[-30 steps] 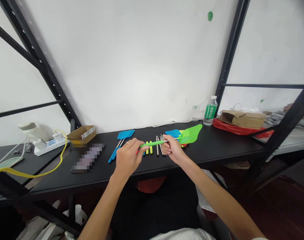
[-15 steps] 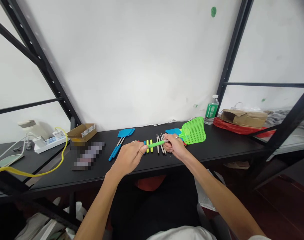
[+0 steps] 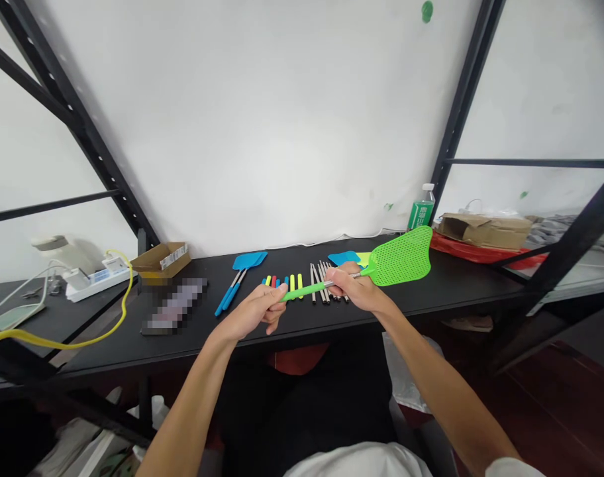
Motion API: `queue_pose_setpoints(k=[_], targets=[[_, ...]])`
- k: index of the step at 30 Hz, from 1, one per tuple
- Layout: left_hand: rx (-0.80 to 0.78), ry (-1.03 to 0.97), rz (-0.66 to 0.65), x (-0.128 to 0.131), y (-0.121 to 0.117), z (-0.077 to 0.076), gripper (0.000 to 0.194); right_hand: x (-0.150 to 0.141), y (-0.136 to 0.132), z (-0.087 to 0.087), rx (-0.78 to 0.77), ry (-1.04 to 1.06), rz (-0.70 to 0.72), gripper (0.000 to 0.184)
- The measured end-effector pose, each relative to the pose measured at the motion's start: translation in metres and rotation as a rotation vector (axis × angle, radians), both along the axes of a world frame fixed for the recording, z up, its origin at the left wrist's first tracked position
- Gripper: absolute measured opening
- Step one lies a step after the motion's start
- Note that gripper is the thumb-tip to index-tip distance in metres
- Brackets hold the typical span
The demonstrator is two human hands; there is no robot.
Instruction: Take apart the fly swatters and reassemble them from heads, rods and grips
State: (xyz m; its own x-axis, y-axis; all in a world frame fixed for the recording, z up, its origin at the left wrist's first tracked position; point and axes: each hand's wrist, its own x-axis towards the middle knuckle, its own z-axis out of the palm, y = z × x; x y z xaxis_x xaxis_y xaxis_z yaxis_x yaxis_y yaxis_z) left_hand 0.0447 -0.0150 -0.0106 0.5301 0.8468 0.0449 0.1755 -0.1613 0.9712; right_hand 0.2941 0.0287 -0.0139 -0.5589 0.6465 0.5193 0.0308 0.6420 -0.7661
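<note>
A green fly swatter (image 3: 402, 257) with a perforated head is stretched between my hands above the table, its head to the right. My left hand (image 3: 259, 306) pinches the end of its green grip, some fingers hanging loose below. My right hand (image 3: 352, 286) is closed around the metal rod near the head. Behind my hands lie several coloured handles (image 3: 293, 283) in yellow, blue and red, and several metal rods (image 3: 324, 285) with dark ends. Two blue fly swatters (image 3: 242, 271) lie to the left. Loose blue and yellow swatter heads (image 3: 345, 258) are partly hidden behind my right hand.
On the black table (image 3: 461, 285) stand a cardboard box (image 3: 161, 263) at left and a water bottle (image 3: 422, 209) at back right. A blurred flat item (image 3: 177, 306), a white power strip (image 3: 96, 281) and a yellow cable (image 3: 124, 301) are at left. An open carton (image 3: 483, 232) sits far right.
The swatter has shifted a little to the right and its head has turned. My left hand's lower fingers have loosened from the grip, and my right hand has moved slightly right.
</note>
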Motion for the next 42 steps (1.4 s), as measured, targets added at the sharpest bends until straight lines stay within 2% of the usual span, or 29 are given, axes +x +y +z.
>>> queue_pose_setpoints(k=[2,5,8,11,16,20,23,26,30,35,37,39,42], targets=[[0.049,0.000,0.062,0.000,-0.002,0.003,0.056,-0.002,0.002,-0.001,-0.020,0.043,0.036,0.054],[0.291,0.071,0.213,0.001,-0.012,0.012,0.051,-0.008,0.007,-0.004,-0.143,0.251,0.060,0.053],[0.544,0.201,0.361,0.005,-0.024,0.020,0.033,-0.014,0.009,-0.004,-0.312,0.465,0.113,0.053],[0.728,0.330,0.472,0.010,-0.029,0.022,0.026,-0.017,0.007,-0.002,-0.424,0.511,0.180,0.054],[1.055,0.481,0.491,0.010,-0.031,0.018,0.021,-0.018,0.000,0.001,-0.492,0.454,0.239,0.055],[1.199,0.569,0.465,0.006,-0.037,0.023,0.024,-0.015,-0.006,0.006,-0.422,0.409,0.249,0.055],[1.153,0.542,0.425,0.007,-0.039,0.025,0.028,-0.006,-0.007,0.008,-0.330,0.336,0.224,0.055],[1.016,0.417,0.370,0.012,-0.036,0.023,0.035,0.006,-0.005,0.007,-0.244,0.258,0.176,0.056],[0.773,0.238,0.351,0.016,-0.031,0.016,0.048,0.015,-0.004,0.007,-0.141,0.175,0.127,0.056],[0.399,0.034,0.305,0.013,-0.020,0.007,0.057,0.012,-0.008,0.011,-0.016,0.099,0.075,0.056],[0.315,-0.027,0.331,0.009,-0.013,0.005,0.059,0.015,-0.005,0.010,0.009,0.094,0.049,0.055],[0.293,-0.076,0.422,0.002,-0.008,0.005,0.059,0.023,0.001,0.008,0.009,0.119,0.007,0.053],[0.306,-0.053,0.538,-0.017,-0.003,0.005,0.056,0.039,0.014,0.004,-0.063,0.278,-0.059,0.050]])
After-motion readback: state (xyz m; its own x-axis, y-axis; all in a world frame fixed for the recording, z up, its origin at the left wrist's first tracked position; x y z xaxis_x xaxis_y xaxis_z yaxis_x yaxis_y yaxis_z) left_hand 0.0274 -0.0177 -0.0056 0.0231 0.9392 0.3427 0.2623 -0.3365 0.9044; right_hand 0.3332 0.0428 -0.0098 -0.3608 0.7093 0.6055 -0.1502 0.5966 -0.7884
